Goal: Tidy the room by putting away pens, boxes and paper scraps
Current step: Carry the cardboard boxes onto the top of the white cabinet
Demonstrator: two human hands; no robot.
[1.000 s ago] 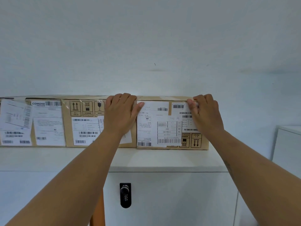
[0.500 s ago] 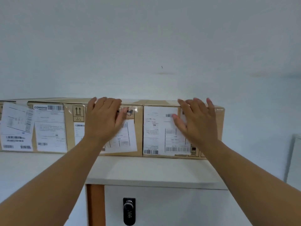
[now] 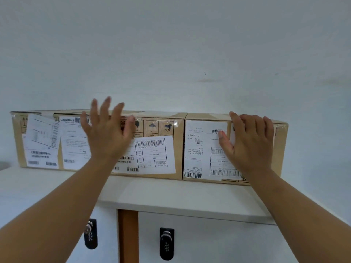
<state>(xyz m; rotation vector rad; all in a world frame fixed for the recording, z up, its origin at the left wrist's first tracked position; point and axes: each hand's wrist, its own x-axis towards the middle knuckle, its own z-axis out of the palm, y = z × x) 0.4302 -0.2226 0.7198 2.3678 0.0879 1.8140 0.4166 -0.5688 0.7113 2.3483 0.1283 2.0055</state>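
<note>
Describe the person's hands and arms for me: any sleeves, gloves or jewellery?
Both forearms are bare as far as the view shows; no sleeves reach into frame. The left hand and right hand wear no gloves, and no rings, watch or wristbands are visible. The left hand's fingertips are motion-blurred.

- A pale, bluish-white wall (image 3: 171, 44) fills the upper half of the view — plain, with a small dark mark and a few faint smudges.
- A white cabinet top (image 3: 171, 196) runs across below it, meeting the wall.
- White cabinet doors (image 3: 218, 242) hang beneath, with a brown wooden strip (image 3: 128, 236) between two of them.
- Two black combination locks (image 3: 166, 243) sit on the doors — one on each side of the strip.
- Light is soft and even.
</note>
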